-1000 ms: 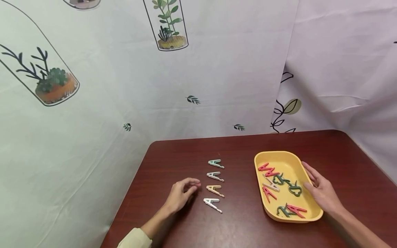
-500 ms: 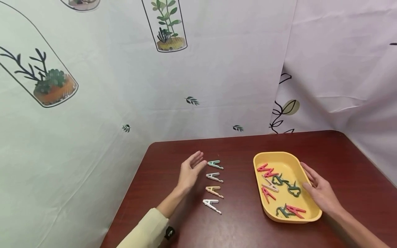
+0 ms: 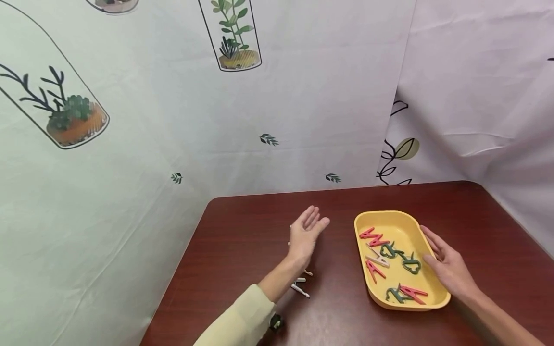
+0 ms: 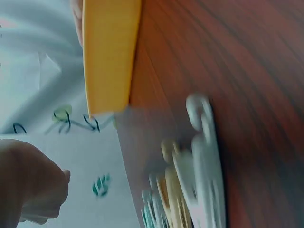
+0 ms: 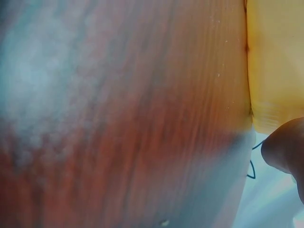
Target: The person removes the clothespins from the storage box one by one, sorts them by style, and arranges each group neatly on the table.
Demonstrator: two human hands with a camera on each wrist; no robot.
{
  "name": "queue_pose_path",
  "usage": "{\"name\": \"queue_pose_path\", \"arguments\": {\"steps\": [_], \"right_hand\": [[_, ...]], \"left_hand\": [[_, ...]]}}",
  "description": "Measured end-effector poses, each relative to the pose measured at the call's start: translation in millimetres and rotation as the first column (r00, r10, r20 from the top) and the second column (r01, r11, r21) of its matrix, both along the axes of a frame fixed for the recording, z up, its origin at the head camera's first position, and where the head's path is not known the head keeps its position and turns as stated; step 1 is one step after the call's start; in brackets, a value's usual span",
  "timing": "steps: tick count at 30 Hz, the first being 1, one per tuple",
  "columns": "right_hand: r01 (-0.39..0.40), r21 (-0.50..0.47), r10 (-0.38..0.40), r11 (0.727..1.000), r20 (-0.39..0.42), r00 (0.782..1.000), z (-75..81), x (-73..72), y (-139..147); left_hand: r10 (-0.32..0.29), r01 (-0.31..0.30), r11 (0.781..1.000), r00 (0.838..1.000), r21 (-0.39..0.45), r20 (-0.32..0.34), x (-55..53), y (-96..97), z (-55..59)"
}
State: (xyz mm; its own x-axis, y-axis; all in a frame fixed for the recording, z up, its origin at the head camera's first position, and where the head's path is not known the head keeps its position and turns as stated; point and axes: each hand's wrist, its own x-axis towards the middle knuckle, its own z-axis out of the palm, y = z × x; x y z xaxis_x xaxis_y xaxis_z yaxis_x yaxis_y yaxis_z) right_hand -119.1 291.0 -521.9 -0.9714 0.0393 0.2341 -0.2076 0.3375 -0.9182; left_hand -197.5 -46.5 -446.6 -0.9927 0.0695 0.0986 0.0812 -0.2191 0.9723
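Observation:
My left hand (image 3: 304, 238) hovers above a row of A-shaped plastic clothespins, its fingers extended and holding nothing. The front white clothespin (image 3: 299, 287) shows past the forearm, while the hand and arm mostly cover the others. In the left wrist view, the row runs from the white clothespin (image 4: 207, 166) past a tan one (image 4: 175, 190) to teal ones (image 4: 146, 213). At the right, my right hand (image 3: 452, 269) grips the side of a yellow tray (image 3: 391, 216), thumb at the rim. Inside lie red clothespins (image 3: 374, 270), a pale clothespin (image 3: 379, 261) and green clips (image 3: 411, 264) with looped ends.
A dark red-brown table (image 3: 337, 317) carries everything. Behind it and along the left hangs a pale cloth (image 3: 320, 96) printed with plants. A dark strap piece (image 3: 276, 322) shows beside the left sleeve (image 3: 242, 315).
My left hand has risen from beside the clothespin row, gone toward the back, then right over the row, its fingers straightening. The right hand, tray and clothespins have stayed put.

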Motion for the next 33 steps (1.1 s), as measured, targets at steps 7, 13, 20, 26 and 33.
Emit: {"name": "queue_pose_path", "arguments": {"steps": [7,13,20,26,33], "right_hand": [[-0.008,0.001,0.008,1.000,0.000,1.000,2.1,-0.9,0.2],[-0.004,0.009,0.004,1.000,-0.009,1.000,2.6,-0.6,1.0],[0.012,0.032,-0.012,0.999,0.010,1.000,2.2,-1.1,1.9],[0.015,0.016,-0.015,1.000,0.001,1.000,2.7,-0.1,2.4],[-0.006,-0.020,0.006,1.000,-0.018,1.000,1.4,-1.8,2.0]], "left_hand": [[-0.007,0.005,0.998,0.999,0.060,0.038,21.7,48.8,-0.4],[0.018,-0.019,0.999,0.999,0.045,0.030,42.0,83.7,-5.2],[0.029,-0.031,0.999,0.997,0.027,0.065,63.7,116.5,-6.9],[0.044,-0.045,0.999,0.993,0.008,0.113,74.3,140.1,-11.2],[0.076,-0.069,0.995,0.991,-0.069,0.106,78.9,152.3,-19.6]]}}
